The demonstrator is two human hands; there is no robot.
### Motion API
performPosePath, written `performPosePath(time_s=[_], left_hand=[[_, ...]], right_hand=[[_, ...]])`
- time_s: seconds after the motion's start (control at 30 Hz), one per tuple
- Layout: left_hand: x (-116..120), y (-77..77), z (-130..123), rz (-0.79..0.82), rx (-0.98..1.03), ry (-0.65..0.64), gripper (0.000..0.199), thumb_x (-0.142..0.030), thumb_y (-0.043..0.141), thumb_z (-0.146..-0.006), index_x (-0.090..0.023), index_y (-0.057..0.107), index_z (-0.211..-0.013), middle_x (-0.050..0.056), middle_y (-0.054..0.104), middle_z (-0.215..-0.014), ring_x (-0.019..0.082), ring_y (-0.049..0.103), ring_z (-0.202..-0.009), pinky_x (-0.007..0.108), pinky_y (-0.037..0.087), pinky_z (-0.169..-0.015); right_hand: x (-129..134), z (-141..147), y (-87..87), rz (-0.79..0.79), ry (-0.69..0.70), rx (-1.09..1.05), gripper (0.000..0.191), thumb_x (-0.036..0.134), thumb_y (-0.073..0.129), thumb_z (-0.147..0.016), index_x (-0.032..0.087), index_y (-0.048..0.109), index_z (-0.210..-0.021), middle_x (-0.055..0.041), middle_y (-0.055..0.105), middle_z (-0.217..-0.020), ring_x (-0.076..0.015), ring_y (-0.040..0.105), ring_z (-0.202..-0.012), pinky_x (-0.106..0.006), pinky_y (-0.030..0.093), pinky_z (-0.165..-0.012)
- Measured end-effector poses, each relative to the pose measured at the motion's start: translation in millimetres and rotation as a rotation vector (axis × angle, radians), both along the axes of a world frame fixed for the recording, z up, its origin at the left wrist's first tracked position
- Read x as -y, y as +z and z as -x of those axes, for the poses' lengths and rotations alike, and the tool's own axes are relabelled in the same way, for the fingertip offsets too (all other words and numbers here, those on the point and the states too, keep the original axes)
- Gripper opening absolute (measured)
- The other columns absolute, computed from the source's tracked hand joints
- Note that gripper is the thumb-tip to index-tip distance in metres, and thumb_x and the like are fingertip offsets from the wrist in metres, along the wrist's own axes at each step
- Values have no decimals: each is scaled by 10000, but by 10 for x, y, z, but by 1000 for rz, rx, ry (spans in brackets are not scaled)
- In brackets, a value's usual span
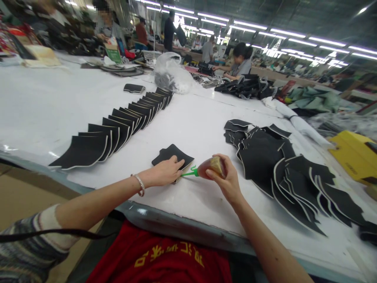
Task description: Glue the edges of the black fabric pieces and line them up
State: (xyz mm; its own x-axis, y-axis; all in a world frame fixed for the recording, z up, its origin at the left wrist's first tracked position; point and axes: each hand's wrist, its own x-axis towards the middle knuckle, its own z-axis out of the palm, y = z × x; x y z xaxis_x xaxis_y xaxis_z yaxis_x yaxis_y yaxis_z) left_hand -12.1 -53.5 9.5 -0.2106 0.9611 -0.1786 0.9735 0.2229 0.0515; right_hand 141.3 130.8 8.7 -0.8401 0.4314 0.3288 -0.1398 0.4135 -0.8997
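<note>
- Bottle [217, 165], amber liquid inside, is gripped by the curled right hand [229, 181], at three o'clock from the black piece [168, 153].
- Black piece is pressed by the open left hand [165, 171].
- Yellow characters [169, 253] are seen at six o'clock.

A table [203, 129] with a smooth white top and a grey-blue near edge carries many black pieces with pale rims. An overlapping row [118, 122] runs from near the left part of the near edge toward the far edge. Just beside its far end sit a small dark piece [134, 88] and a clear plastic bag [171, 72]. One black piece [169, 154] lies close to the middle of the near edge. A loose, spread pile [262, 157] covers the right side, reaching toward the near right corner. Toward the far edge rest flat grey pieces [120, 70] and a black heap [244, 86].
</note>
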Motion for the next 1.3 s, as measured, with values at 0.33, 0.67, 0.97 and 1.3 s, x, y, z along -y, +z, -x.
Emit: performPosePath(time_s=[0.33, 0.67, 0.97, 1.3], left_hand=[[-9, 116, -53, 124, -107, -64, 432, -119, 289, -952, -102, 688, -1118, 176, 402, -1502, 321, 485, -1114, 390, 482, -763], [4, 55, -29, 95, -111, -83, 392, -150, 326, -961, -114, 700, -1073, 179, 395, -1502, 320, 474, -1129, 379, 500, -742], [-4, 74, -51, 90, -109, -76, 378, -178, 336, -978, -111, 702, -1043, 174, 403, -1500, 307, 477, -1135, 353, 489, -748], [9, 21, -41, 0, -72, -54, 343, -140, 374, -943, -116, 715, -979, 163, 464, -1440, 296, 521, -1089, 341, 469, -737]], right_hand=[[-182, 4, -33, -83, -37, -3, 519, 491, 778, -731, 245, 554, -1131, -33, 590, -1065, -247, 580, -963, -387, 478, -895], [-18, -84, -100, 76, 62, 36, 495, 476, 758, -760, 253, 540, -1145, -26, 588, -1038, -243, 582, -948, -380, 484, -876], [-13, -74, -102, 105, 81, 47, 508, 468, 756, -764, 246, 531, -1161, -36, 589, -1069, -244, 576, -963, -377, 473, -879], [-344, 40, -73, -126, -52, -42, 497, 458, 783, -753, 249, 557, -1143, -18, 590, -1046, -225, 569, -926, -356, 459, -854]])
